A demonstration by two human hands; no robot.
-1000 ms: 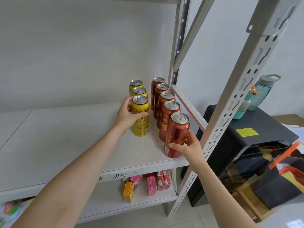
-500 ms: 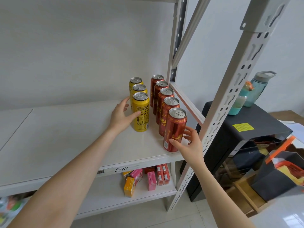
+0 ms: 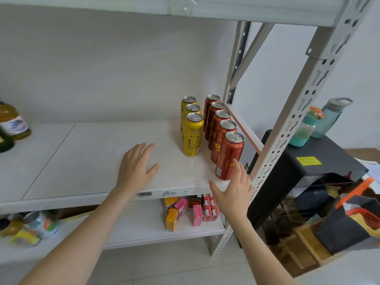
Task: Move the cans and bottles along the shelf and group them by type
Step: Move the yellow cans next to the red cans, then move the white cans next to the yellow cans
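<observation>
Three yellow cans (image 3: pixel 192 134) stand in a row on the white shelf (image 3: pixel 82 161), near its right end. Right of them runs a row of several red cans (image 3: pixel 229 156), front to back. My left hand (image 3: pixel 136 167) hovers open over the shelf, left of the front yellow can and apart from it. My right hand (image 3: pixel 232 194) is open in front of the shelf edge, just below the front red can, holding nothing. At the far left edge stand bottles (image 3: pixel 14 124) with yellow-brown liquid.
A slotted metal upright (image 3: pixel 287 130) stands right of the red cans. Small coloured cartons (image 3: pixel 189 210) sit on the lower shelf, with a can and clutter (image 3: pixel 35 227) at its left. A black cabinet (image 3: pixel 308 167) to the right carries two teal water bottles (image 3: pixel 320 122).
Both hands have let go of the cans and drawn back toward me. The left hand moved left and down from the front yellow can; the right dropped below the front red can. The view widened leftward.
</observation>
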